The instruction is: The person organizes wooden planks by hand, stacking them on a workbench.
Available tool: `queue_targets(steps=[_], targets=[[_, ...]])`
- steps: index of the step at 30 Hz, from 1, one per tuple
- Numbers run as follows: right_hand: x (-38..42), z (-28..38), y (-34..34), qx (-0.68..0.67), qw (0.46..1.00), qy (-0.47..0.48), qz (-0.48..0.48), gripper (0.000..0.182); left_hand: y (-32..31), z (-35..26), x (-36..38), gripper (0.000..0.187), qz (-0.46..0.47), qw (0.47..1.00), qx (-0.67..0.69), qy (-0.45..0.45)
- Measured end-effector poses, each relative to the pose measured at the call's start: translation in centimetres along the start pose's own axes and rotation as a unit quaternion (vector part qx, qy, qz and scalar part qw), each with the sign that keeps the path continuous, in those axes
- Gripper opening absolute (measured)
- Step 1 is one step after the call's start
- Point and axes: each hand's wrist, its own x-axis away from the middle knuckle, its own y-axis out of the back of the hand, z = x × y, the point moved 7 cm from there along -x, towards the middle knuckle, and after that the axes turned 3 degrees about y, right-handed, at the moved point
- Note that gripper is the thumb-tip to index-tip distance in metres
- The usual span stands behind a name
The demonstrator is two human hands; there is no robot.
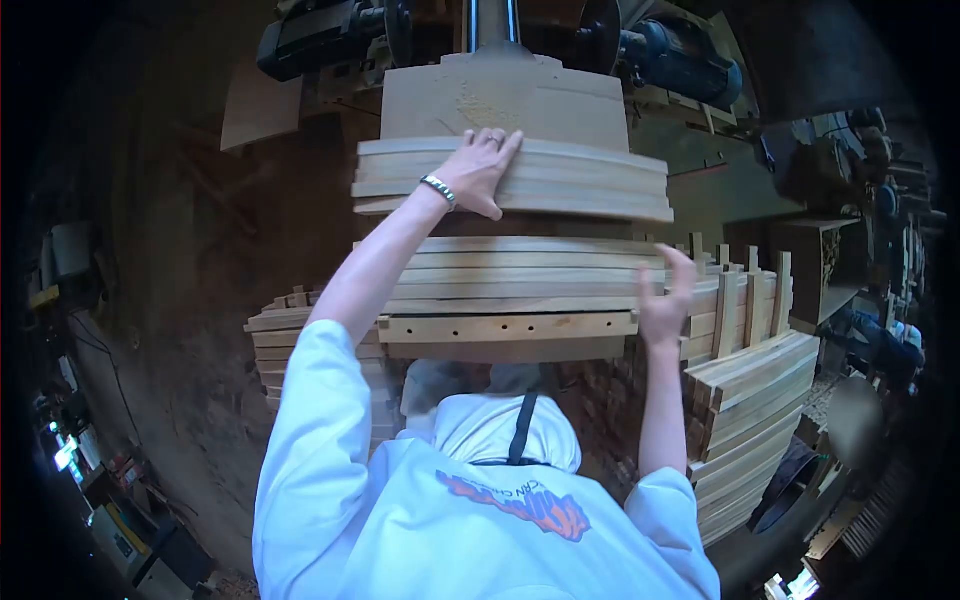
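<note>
My left hand point(478, 174) lies with fingers spread across a row of pale wooden strips point(590, 180) at the front of the machine's board table point(420, 105). A second row of wooden strips point(500, 275) sits closer to my body, separated from the first by a dark gap. At its right end is my right hand point(668, 300), fingers curved and thumb apart, with nothing visible between them. Along this row's near side runs a wooden rail point(580, 325) with several small dark holes.
Stacked wooden pieces point(755, 400) rise at my right, and a smaller stack point(285, 335) stands at my left. Beyond the table are two motors, one left point(320, 40) and one right point(690, 65), with metal rods point(512, 25) between them. Sawdust point(480, 108) dots the table.
</note>
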Motion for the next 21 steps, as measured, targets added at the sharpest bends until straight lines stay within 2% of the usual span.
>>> queue_targets(steps=[1,2,3,4,5,6,8,9,10,11,12,13,14,15,16,17,19,20,21], targets=[[-0.5,-4.4,0.3,0.005,0.994,-0.108,-0.005,0.052,-1.3,-0.2,-0.7,0.113,0.057,0.998,0.012,-0.009],[-0.8,-8.7,0.2,0.012,0.977,-0.215,-0.008,0.053,-1.6,-0.4,-0.7,0.113,0.058,0.998,0.020,-0.004],[-2.0,-10.5,-0.3,0.013,0.977,-0.215,-0.002,0.053,-1.8,-0.5,-0.1,0.112,0.084,0.992,0.098,0.008],[-2.0,-13.3,-1.9,-0.145,0.933,-0.328,0.005,0.057,-2.2,-0.7,1.0,0.111,0.113,0.978,0.174,0.019],[-1.5,-15.1,-3.9,-0.296,0.854,-0.428,0.012,0.062,-1.5,-0.9,2.6,0.094,0.008,0.985,0.173,0.012],[-1.8,-16.3,-4.6,-0.300,0.852,-0.429,0.017,0.062,-1.9,-0.4,4.1,0.094,0.011,0.985,0.169,0.018],[-2.5,-16.3,-8.1,-0.413,0.813,-0.385,0.144,0.074,1.0,2.8,8.6,0.071,-0.241,0.949,0.182,0.092],[-2.6,-15.1,-8.3,-0.361,0.839,-0.367,0.176,0.075,1.1,5.5,12.4,0.064,-0.270,0.933,0.135,0.196],[-2.3,-14.7,-8.1,-0.363,0.836,-0.370,0.182,0.075,1.3,8.3,16.6,0.059,-0.299,0.904,0.085,0.295],[-2.2,-14.7,-8.3,-0.314,0.844,-0.385,0.200,0.075,-2.4,12.1,20.3,0.058,-0.230,0.866,0.212,0.390],[-2.2,-14.8,-8.2,-0.261,0.851,-0.399,0.220,0.075,-6.9,14.0,23.2,0.057,-0.154,0.799,0.336,0.474],[-2.3,-14.5,-7.9,-0.237,0.858,-0.399,0.222,0.075,-7.9,13.2,24.0,0.057,-0.153,0.797,0.335,0.479],[-2.4,-14.7,-8.3,-0.239,0.857,-0.397,0.224,0.075,-9.4,12.4,23.8,0.057,-0.167,0.721,0.491,0.459],[-2.6,-14.6,-8.9,-0.301,0.843,-0.383,0.230,0.078,-9.8,11.6,23.0,0.058,-0.176,0.625,0.633,0.422],[-2.6,-14.6,-9.0,-0.359,0.824,-0.370,0.236,0.082,-9.3,11.4,23.1,0.058,-0.174,0.625,0.633,0.422],[-3.1,-15.4,-8.6,-0.355,0.825,-0.372,0.235,0.082,-9.5,10.9,23.1,0.063,-0.149,0.590,0.661,0.439],[-6.3,-16.0,-8.2,-0.468,0.749,-0.449,0.134,0.079,-9.5,11.6,22.1,0.067,-0.099,0.535,0.710,0.447],[-7.9,-15.6,-8.7,-0.470,0.748,-0.450,0.130,0.079,-9.3,12.9,21.2,0.071,-0.088,0.524,0.730,0.430],[-9.1,-14.5,-9.4,-0.430,0.757,-0.469,0.147,0.077,-9.4,15.0,20.1,0.072,-0.090,0.550,0.709,0.434]])
